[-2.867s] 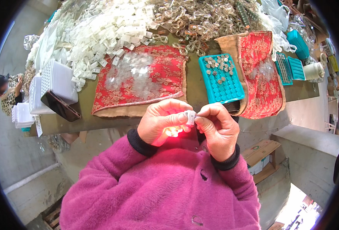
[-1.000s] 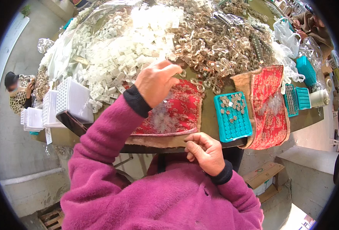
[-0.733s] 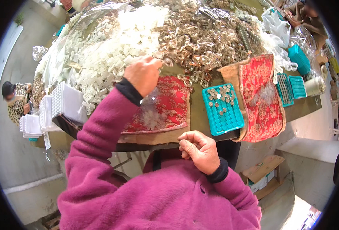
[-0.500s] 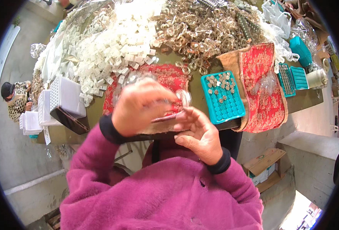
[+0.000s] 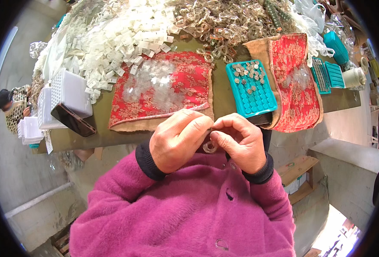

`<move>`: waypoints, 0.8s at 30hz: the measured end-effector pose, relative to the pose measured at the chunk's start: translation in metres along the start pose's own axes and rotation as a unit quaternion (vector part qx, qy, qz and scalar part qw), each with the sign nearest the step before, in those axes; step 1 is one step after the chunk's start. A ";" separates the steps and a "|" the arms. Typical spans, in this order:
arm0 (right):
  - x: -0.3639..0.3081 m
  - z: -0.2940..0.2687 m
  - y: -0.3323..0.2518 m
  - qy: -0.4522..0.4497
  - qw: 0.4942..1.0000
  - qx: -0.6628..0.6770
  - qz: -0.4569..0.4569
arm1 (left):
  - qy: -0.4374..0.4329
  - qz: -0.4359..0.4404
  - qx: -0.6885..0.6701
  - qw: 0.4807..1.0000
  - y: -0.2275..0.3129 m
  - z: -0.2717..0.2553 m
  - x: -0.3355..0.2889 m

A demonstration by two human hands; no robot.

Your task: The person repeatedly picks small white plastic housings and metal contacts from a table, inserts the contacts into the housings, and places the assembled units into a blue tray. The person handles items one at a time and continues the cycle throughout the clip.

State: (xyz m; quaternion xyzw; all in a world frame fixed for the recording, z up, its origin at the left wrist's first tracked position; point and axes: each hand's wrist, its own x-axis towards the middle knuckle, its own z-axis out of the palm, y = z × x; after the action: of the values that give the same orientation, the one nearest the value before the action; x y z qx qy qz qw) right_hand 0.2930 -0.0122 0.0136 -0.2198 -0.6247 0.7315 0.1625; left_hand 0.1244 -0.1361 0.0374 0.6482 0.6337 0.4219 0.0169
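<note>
My left hand (image 5: 177, 140) and my right hand (image 5: 242, 143) meet fingertip to fingertip at the table's near edge, both pinched closed. A small clear loop (image 5: 210, 147), perhaps a coil of plastic, hangs below the joined fingers; its upper part is hidden by them. Just beyond lies a red floral cloth (image 5: 189, 81) with a tan border, bearing a loose spread of clear plastic pieces (image 5: 155, 83). On the right, a teal tray (image 5: 236, 100) with round cups carries several small round silvery pieces (image 5: 251, 75) in its far part.
Heaps of white tags (image 5: 125, 36) and clear-brown loops (image 5: 219, 25) cover the far table. Stacked white trays (image 5: 71, 96) and a dark phone (image 5: 73, 121) stand at left. A second red cloth (image 5: 294, 98), teal boxes (image 5: 335, 46) and a thread spool (image 5: 353, 78) are at right.
Both hands have drawn back from over the red cloth toward my body and come together. The small clear loop has come back with them, and the clear pieces on the cloth are uncovered.
</note>
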 end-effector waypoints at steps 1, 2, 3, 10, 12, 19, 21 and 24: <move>-0.002 0.000 -0.001 -0.013 0.998 0.054 0.029 | 0.001 0.001 -0.010 1.000 0.000 0.001 -0.002; -0.002 0.000 -0.001 -0.008 0.999 0.035 0.038 | -0.003 0.002 -0.021 1.000 -0.001 0.002 -0.003; -0.002 0.000 -0.001 -0.013 0.999 0.024 0.040 | -0.009 -0.030 -0.044 0.999 -0.001 0.001 -0.006; -0.004 0.005 -0.006 -0.013 0.992 0.086 0.088 | -0.047 -0.206 -0.264 0.941 -0.012 0.000 -0.017; -0.004 0.004 -0.010 -0.013 0.995 0.050 0.090 | -0.035 -0.214 -0.294 0.931 -0.012 0.004 -0.019; 0.000 -0.001 -0.016 0.017 0.975 -0.222 0.007 | -0.032 -0.137 -0.139 0.980 -0.010 0.006 -0.020; 0.000 0.000 -0.015 0.038 0.972 -0.232 -0.005 | -0.024 -0.160 -0.153 0.975 -0.011 0.005 -0.020; 0.002 0.005 -0.013 0.053 0.993 -0.075 0.079 | -0.027 -0.220 -0.232 0.947 -0.016 0.001 -0.020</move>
State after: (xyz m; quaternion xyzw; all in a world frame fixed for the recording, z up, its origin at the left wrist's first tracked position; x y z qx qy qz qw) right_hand 0.2880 -0.0132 0.0269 -0.3190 -0.6490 0.6801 0.1202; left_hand 0.1151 -0.1494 0.0175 0.4822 0.6442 0.5254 0.2763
